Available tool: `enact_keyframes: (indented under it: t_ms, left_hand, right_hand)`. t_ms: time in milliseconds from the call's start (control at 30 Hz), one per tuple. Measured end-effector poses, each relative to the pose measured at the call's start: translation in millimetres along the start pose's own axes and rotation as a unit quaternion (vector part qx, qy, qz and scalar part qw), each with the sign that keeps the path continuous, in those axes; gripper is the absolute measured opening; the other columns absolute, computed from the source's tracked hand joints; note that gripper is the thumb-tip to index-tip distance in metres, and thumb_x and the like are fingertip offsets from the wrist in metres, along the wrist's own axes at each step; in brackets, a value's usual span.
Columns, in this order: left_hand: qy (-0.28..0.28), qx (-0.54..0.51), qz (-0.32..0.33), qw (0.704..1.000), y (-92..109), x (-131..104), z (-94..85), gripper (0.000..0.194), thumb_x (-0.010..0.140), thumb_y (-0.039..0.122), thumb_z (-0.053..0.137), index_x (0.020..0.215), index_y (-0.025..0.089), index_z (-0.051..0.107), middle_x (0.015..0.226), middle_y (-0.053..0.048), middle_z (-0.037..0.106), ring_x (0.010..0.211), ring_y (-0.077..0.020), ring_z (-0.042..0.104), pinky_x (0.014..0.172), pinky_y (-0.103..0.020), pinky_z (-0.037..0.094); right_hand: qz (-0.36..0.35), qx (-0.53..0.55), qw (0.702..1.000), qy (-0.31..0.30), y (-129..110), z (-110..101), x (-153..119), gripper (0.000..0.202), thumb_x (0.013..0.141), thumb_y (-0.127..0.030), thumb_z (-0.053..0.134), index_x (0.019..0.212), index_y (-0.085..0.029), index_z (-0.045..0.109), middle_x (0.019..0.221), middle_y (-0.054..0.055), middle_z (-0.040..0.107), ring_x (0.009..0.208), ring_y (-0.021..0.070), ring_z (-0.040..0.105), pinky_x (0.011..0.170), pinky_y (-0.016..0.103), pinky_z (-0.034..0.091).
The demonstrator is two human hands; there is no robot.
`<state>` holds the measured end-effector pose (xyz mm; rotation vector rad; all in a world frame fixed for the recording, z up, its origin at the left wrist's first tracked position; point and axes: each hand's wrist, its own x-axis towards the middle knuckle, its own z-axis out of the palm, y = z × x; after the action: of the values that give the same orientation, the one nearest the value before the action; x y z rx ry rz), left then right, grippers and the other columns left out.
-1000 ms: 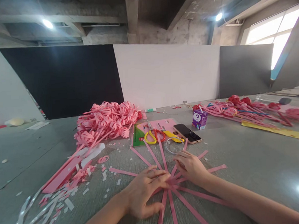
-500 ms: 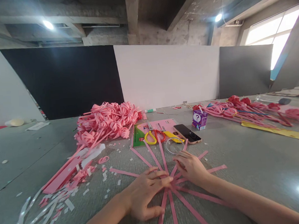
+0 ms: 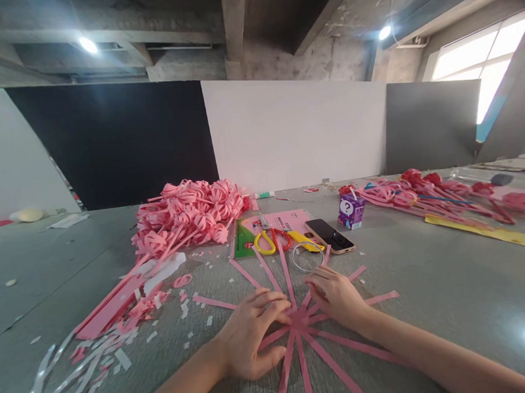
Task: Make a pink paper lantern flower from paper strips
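Pink paper strips [image 3: 337,365] radiate like a star from a shared centre on the grey table in front of me. My left hand [image 3: 257,333] rests over the strips on the left side, thumb apart from the fingers, its fingertips beside the centre. On the upper right, my right hand [image 3: 335,293] lies across other strips with its fingers slightly bent; no grip on a strip shows. Just beyond it is a roll of tape or ring [image 3: 308,257], pale and thin. Behind that lie scissors [image 3: 272,241] with a yellow and a red handle, and a yellow-handled tool [image 3: 305,241].
A phone [image 3: 330,235] and a purple drink carton [image 3: 351,210] stand beyond my right hand. Under the scissors is a pink and green packet [image 3: 242,236]. Pink paper flowers [image 3: 192,215] pile up at the left, near paper scraps [image 3: 121,359]. More pink and red flowers [image 3: 422,189] lie at the right.
My left hand has shifted slightly left, its fingers drawing back from the centre of the strips and uncovering it. My right hand has stayed almost still.
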<state>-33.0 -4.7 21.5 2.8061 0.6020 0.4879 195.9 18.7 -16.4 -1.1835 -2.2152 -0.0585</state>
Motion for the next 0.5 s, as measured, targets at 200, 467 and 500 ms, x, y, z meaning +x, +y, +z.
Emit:
enact_keyframes:
  t_ms: [200, 467, 500]
  left_hand:
    - [-0.003, -0.007, -0.005, 1.0, -0.7, 1.8, -0.2, 0.048, 0.069, 0.025, 0.048, 0.115, 0.021, 0.035, 0.104, -0.003, 0.058, 0.111, -0.0235, 0.039, 0.098, -0.038, 0.023]
    - [-0.055, 0.05, 0.045, 0.996, 2.6, 2.1, -3.0, 0.064, 0.066, 0.023, 0.048, 0.126, 0.022, 0.027, 0.119, -0.009, 0.049, 0.114, -0.0257, 0.039, 0.097, -0.045, 0.023]
    - [-0.057, 0.052, 0.05, 0.996, 2.9, 2.0, -2.8, 0.064, 0.065, 0.023, 0.048, 0.126, 0.022, 0.027, 0.119, -0.009, 0.049, 0.114, -0.0263, 0.039, 0.096, -0.045, 0.023]
  right_hand:
    - [0.006, -0.001, 1.0, -0.007, -0.2, -0.2, -0.3, 0.022, 0.074, -0.005, 0.043, 0.081, -0.017, 0.059, 0.076, 0.004, 0.058, 0.077, 0.016, 0.052, 0.069, 0.026, 0.041]
    - [-0.002, -0.008, 1.0, 0.0, -1.2, -2.0, 0.0, 0.022, 0.075, -0.005, 0.042, 0.079, -0.018, 0.059, 0.074, 0.003, 0.058, 0.075, 0.0152, 0.053, 0.068, 0.025, 0.041]
    - [-0.002, -0.01, 1.0, 0.001, -1.4, -2.1, 0.0, 0.021, 0.075, -0.006, 0.042, 0.079, -0.018, 0.059, 0.074, 0.003, 0.058, 0.075, 0.0152, 0.053, 0.067, 0.025, 0.041]
